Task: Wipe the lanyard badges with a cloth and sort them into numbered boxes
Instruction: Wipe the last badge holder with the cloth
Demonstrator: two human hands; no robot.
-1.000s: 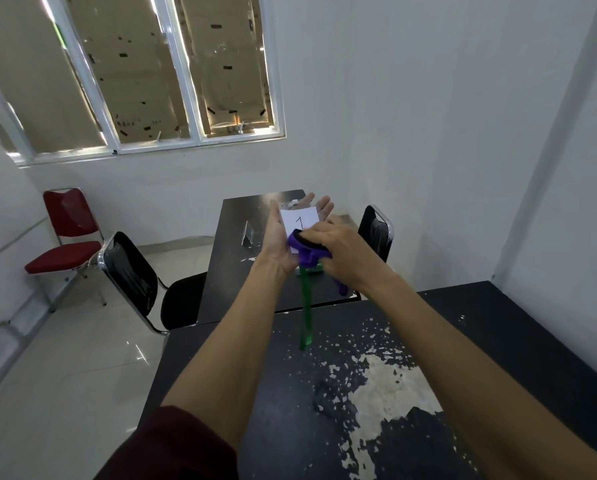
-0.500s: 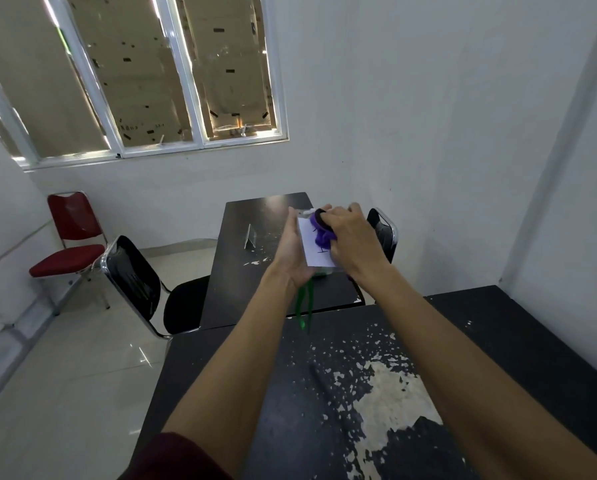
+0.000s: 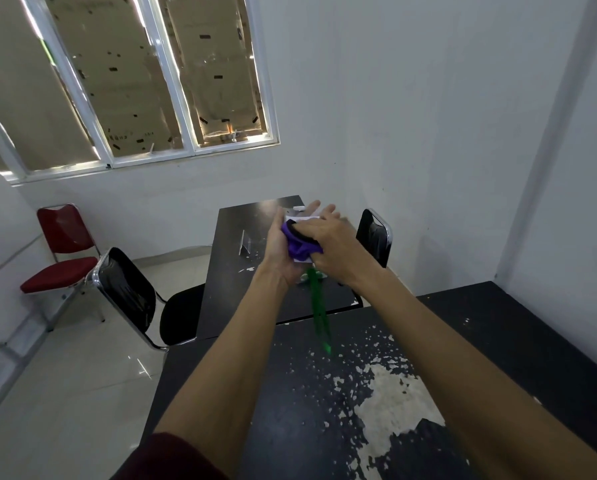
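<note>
The person's hands were held out over the black, chipped tabletop point(image 3: 290, 427). The left hand point(image 3: 285, 252) lay flat, fingers straight, with the white badge point(image 3: 297, 219) resting on its palm. The right hand point(image 3: 333, 249) gripped a bunched purple cloth point(image 3: 299, 249) and pressed it onto the badge. The green lanyard point(image 3: 319, 313) hung blurred between the 2 forearms.
</note>
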